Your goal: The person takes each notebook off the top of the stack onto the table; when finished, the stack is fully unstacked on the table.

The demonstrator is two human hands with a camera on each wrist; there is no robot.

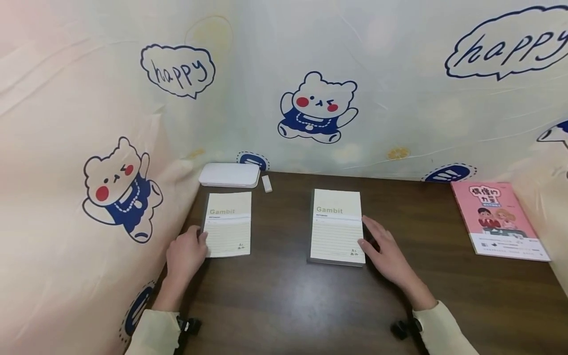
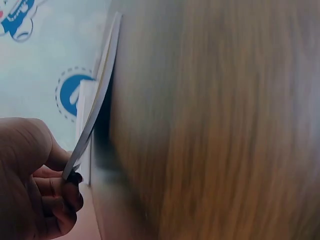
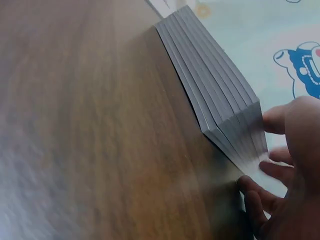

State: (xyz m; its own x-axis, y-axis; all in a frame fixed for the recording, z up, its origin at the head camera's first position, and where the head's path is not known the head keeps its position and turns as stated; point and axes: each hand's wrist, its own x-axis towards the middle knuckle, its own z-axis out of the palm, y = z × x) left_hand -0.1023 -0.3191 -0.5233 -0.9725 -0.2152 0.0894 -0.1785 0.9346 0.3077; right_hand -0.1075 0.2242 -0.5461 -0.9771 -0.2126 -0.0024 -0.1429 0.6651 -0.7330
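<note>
The thin notebook (image 1: 228, 224) is at centre left of the head frame, pinched at its left edge by the left hand (image 1: 186, 254); the thumb and a finger close on it in the left wrist view, where the held edge stands clear of the table (image 1: 275, 296) — whether the far edge touches is hard to make out. The left hand's other fingers are partly hidden behind one another.

The notebook stack (image 1: 338, 234) sits right of centre, its top cover reading "Gambit". The right hand (image 1: 388, 259) touches its right side, thumb and fingers apart and relaxed. In the right wrist view several layers show, too tightly packed to count surely.

One white case (image 1: 229, 175) lies upper left of the thin notebook, lid down, so its contents are hidden. One small white block (image 1: 266, 184) is just beside it. One pink book (image 1: 501, 222) lies at the right of the frame — well apart from the stack.

The printed cloth (image 1: 257, 98) bears two "happy" bubbles, the right one cut off by the frame edge, and two whole bears. Both sleeves (image 1: 155, 331) run out of the bottom of the frame.
</note>
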